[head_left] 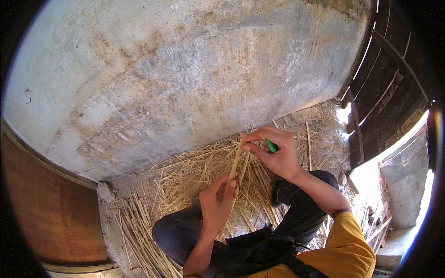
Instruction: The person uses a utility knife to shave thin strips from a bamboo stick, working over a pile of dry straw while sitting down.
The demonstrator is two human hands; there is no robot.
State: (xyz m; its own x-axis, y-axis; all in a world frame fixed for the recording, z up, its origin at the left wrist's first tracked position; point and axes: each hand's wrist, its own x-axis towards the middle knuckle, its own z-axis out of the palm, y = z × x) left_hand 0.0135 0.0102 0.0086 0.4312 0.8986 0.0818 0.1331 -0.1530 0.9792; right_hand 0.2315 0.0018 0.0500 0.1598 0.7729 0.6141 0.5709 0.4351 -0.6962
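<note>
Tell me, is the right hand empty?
No, the right hand grips a small green-handled tool while pinching the top of a pale strip.

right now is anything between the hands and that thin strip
Nothing visible: the left hand grips the strip's lower end, the right hand pinches its top. A green tool sits in the right hand, clear of the strip.
</note>
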